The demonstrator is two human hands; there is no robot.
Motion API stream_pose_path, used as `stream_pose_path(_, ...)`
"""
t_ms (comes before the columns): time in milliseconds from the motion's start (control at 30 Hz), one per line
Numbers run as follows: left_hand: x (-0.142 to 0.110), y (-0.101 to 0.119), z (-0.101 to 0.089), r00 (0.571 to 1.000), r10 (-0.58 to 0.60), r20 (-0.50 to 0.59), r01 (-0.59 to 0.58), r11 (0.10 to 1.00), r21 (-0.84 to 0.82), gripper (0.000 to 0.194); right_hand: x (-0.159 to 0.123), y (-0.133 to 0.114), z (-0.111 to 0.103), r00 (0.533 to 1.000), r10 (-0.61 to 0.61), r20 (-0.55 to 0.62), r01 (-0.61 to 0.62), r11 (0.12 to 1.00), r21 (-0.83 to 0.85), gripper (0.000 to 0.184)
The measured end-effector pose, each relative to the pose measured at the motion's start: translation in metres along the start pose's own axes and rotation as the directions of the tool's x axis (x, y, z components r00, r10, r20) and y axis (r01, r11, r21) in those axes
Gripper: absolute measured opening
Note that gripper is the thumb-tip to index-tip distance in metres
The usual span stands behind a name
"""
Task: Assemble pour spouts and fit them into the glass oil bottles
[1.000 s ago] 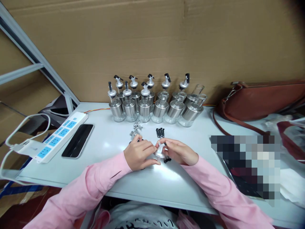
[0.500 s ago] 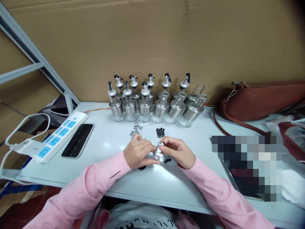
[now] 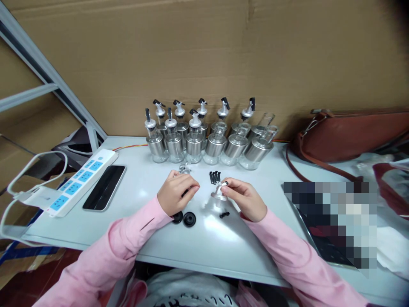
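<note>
My right hand [image 3: 246,199] pinches a silver pourer top [image 3: 219,195] with a black lever, held upright just above the table. To its left, my left hand [image 3: 175,192] is apart from the pourer, its fingers pressed together. Whatever the left fingertips hold, if anything, is hidden. Beside that wrist lie black round discs [image 3: 189,219], one partly covered. Several slim black levers [image 3: 215,177] lie in a row beyond the pourer top. Small black pieces [image 3: 224,215] rest nearer to me. Loose silver parts [image 3: 184,168] sit behind my left hand, partly hidden.
Two rows of glass bottles with steel bands [image 3: 194,145] stand at the back; several carry pourer tops, others have bare necks. At left are a power strip [image 3: 79,181] and a phone [image 3: 105,187]. A brown bag [image 3: 351,136] and a blurred-out item [image 3: 332,221] lie right.
My left hand has let go of the pourer top and moved left. My right hand has raised the pourer top slightly away from me. The black discs now show more.
</note>
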State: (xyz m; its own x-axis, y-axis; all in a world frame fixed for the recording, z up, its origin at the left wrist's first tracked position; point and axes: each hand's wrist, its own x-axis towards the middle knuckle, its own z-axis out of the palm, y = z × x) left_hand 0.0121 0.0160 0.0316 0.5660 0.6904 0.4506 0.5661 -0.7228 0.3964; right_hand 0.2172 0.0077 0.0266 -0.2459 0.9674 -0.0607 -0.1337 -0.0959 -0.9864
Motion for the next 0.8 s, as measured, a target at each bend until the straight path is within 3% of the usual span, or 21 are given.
stream_pose_path(200,0.0,-0.01,0.001,0.98,0.021,0.198,-0.058,0.981,0.183,0.012,-0.001,-0.001,0.0,1.0,-0.004,-0.005,0.004,1.0,-0.008,0.03)
stream_pose_path(433,-0.004,-0.018,0.009,0.967,-0.002,0.254,-0.073,0.956,0.285,0.013,-0.001,-0.001,0.0,1.0,-0.015,-0.009,0.015,1.0,-0.019,0.029)
stream_pose_path(567,-0.004,-0.015,0.01,0.982,0.066,0.174,-0.102,0.973,0.207,0.015,0.0,0.001,-0.001,0.999,-0.032,0.002,0.032,0.999,-0.037,0.029)
stream_pose_path(667,-0.003,-0.01,0.01,0.99,0.136,0.03,-0.139,0.981,0.133,0.016,0.0,0.002,-0.001,0.999,-0.04,0.009,0.041,0.998,-0.044,0.028)
stream_pose_path(800,-0.003,-0.003,0.011,0.963,0.225,-0.149,-0.223,0.974,0.032,0.014,0.0,0.003,-0.001,0.998,-0.033,0.062,0.036,0.998,-0.048,0.029)
